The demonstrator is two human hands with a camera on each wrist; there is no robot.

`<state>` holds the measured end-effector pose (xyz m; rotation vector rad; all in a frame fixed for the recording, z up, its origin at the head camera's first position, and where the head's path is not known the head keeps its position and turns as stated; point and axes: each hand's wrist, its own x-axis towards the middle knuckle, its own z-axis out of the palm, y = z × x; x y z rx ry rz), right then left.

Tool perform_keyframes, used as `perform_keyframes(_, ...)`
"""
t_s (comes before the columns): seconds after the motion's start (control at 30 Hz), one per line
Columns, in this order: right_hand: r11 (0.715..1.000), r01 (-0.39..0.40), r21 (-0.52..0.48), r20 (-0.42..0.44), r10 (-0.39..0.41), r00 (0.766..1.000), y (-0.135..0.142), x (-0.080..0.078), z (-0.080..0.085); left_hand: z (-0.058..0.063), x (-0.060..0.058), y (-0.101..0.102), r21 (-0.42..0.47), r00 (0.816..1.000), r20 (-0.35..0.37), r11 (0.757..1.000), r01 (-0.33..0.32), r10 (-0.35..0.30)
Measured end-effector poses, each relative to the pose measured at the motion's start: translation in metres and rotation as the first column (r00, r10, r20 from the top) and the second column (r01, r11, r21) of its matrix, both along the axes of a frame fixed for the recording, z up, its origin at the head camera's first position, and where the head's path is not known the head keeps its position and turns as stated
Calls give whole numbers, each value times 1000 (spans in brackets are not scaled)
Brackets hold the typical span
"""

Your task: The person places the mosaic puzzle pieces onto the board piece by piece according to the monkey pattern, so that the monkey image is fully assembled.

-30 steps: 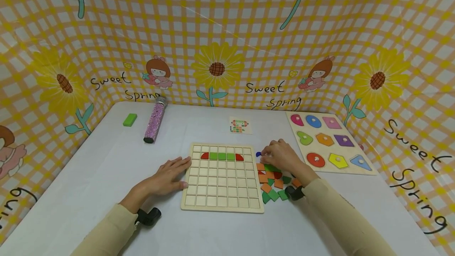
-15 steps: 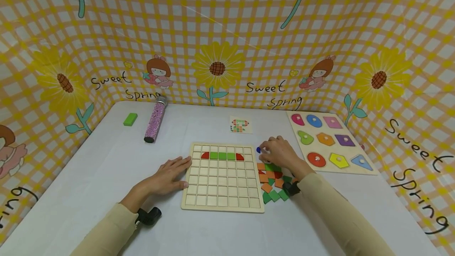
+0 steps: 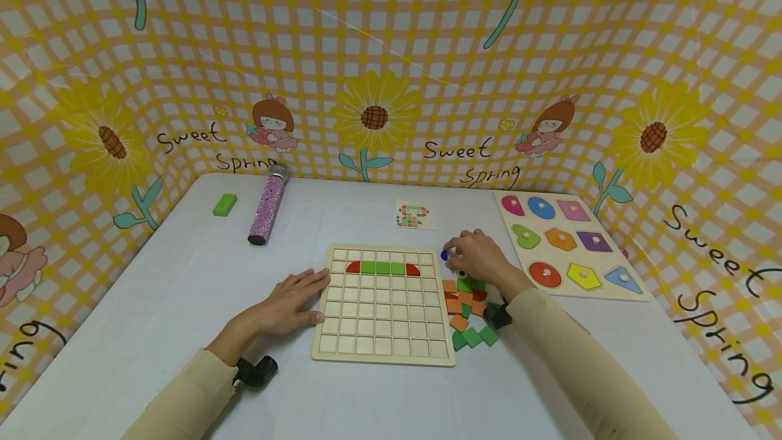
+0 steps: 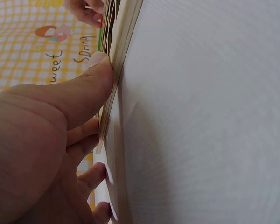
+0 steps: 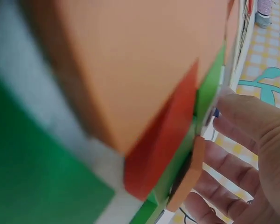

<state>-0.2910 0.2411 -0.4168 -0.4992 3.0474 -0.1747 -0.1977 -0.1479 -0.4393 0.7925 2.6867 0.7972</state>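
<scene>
A square wooden grid board (image 3: 383, 324) lies on the white table, with three green squares (image 3: 383, 268) between two red rounded pieces (image 3: 353, 267) in one of its upper rows. My left hand (image 3: 287, 304) rests at the board's left edge with fingers spread; in the left wrist view the thumb (image 4: 91, 81) touches the edge. Right of the board, my right hand (image 3: 479, 254) pinches a small dark blue piece (image 3: 444, 256) between thumb and fingertips. Below that hand lies a loose pile of orange squares (image 3: 454, 306), green pieces (image 3: 472, 337) and red pieces, partly hidden by hand and wrist.
A small picture card (image 3: 415, 214) lies behind the board. At the right is a wooden knob puzzle (image 3: 550, 243) with coloured shapes. Back left are a pink glittery microphone (image 3: 267, 209) and a green block (image 3: 225, 204). Patterned cloth walls (image 3: 373, 32) enclose the table.
My right hand has moved slightly away from me, and the blue piece has shifted with it. More of the pile's top shows, including a white piece with a black dot. The left hand stays put.
</scene>
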Motion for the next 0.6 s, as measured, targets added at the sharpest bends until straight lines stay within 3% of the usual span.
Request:
perform_keyframes(0.3,999,36,-22,13,-36,999,-5,2,-1,-2,0,0,1,1000,3,1000,5,-5)
perform_keyframes(0.6,987,-78,-141,-66,69,995,-26,19,13,-1,0,1,-4,1000,1,1000,1,-1)
